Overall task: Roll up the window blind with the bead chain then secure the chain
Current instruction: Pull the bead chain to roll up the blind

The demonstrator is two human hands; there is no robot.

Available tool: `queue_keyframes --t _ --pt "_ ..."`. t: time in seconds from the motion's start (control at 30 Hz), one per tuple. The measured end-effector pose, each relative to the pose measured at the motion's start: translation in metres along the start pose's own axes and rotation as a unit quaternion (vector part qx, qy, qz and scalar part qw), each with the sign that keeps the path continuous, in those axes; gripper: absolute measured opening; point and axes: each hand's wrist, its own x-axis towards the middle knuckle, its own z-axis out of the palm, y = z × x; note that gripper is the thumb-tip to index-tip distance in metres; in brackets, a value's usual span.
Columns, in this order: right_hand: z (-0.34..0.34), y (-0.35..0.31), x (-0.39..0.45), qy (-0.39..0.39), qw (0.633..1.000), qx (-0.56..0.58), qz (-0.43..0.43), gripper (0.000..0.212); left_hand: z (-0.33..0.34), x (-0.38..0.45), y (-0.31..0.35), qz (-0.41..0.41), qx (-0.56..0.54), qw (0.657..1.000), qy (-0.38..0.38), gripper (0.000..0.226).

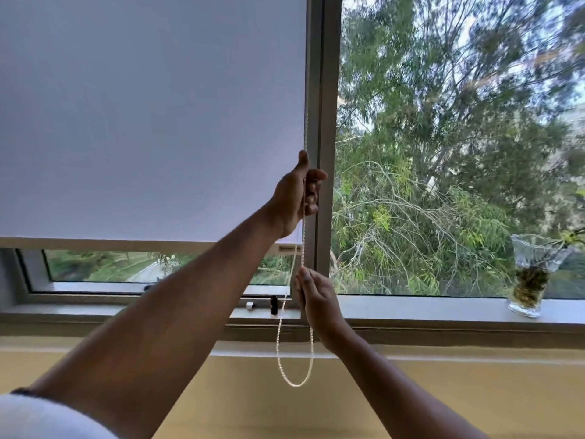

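A pale grey roller blind [152, 122] covers most of the left window pane; its bottom bar [126, 244] hangs a little above the sill. The white bead chain [303, 245] runs down the blind's right edge beside the frame and ends in a loop [292, 380] below the sill. My left hand [299, 198] is raised and closed around the chain at the blind's edge. My right hand [316, 299] grips the same strand lower down, just above the sill.
A grey window mullion [324, 137] stands right of the chain. On the sill at the far right is a glass vase [531, 277] with plant cuttings. A black window latch [273, 305] sits near the chain. A yellow wall [253, 407] lies below.
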Motion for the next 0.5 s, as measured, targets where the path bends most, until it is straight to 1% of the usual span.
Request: queue_keyframes --t 0.1,0.17,0.2,0.3,0.37,0.47,0.5 --pt "-0.005 0.013 -0.006 -0.001 1.000 -0.025 0.019 0.040 0.005 -0.002 -0.018 0.008 0.034 0.999 0.024 0.056" --pt "-0.008 0.018 -0.010 -0.012 0.999 -0.033 0.032 0.039 0.002 -0.007 -0.032 0.029 0.013 0.999 0.035 0.058" --pt "-0.009 0.021 -0.012 -0.023 0.998 -0.036 0.051 0.038 0.000 -0.009 -0.038 0.039 0.001 0.999 0.035 0.057" --pt "-0.014 0.023 -0.012 -0.079 0.984 -0.024 0.155 0.036 -0.006 -0.018 -0.056 0.056 0.000 0.998 0.028 0.056" --pt "-0.020 0.018 -0.004 -0.090 0.977 -0.022 0.191 0.031 -0.007 -0.025 -0.066 0.060 0.007 0.998 0.022 0.058" --pt "-0.027 -0.005 0.016 -0.037 0.984 0.047 0.168 0.049 -0.008 -0.033 -0.077 0.050 -0.001 0.998 0.022 0.060" --pt "-0.029 -0.015 0.024 -0.024 0.987 0.061 0.148 0.050 -0.008 -0.035 -0.081 0.049 -0.005 0.998 0.024 0.061"
